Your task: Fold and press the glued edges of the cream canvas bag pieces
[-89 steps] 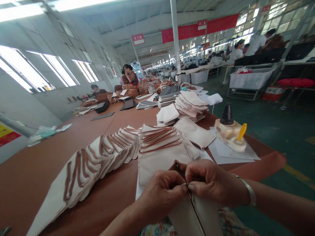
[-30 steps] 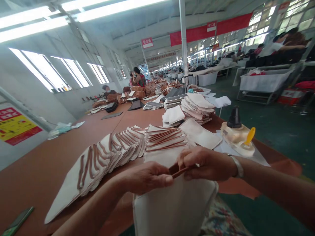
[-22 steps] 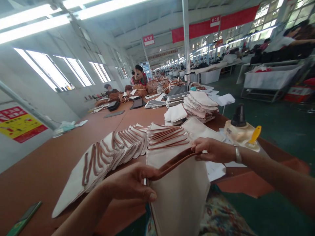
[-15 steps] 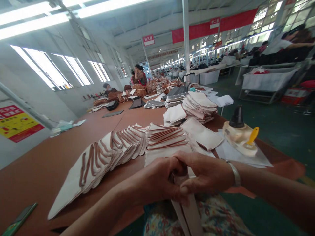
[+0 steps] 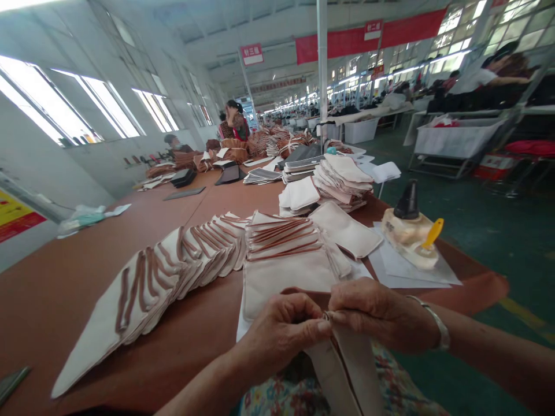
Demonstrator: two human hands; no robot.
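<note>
Both hands pinch a pale fabric piece with a dark slit or seam down its middle, held over my lap at the table's near edge. My left hand grips its upper end from the left, thumb and fingers pressed together. Close beside it, my right hand, with a bracelet at the wrist, grips the same end from the right. A brown edge shows behind the fingers. Just beyond lies a stack of pale pieces with brown strips. To its left, similar pieces overlap in a fanned row.
A glue container with a black top and a yellow-handled brush stands on paper at the right. Further back are piled pale pieces and dark pieces. A phone-like object lies at the left edge. Other people are in the background.
My hands have shifted slightly right and down and moved a little apart, from overlapping to pinching the fabric's top side by side. The view has turned slightly.
</note>
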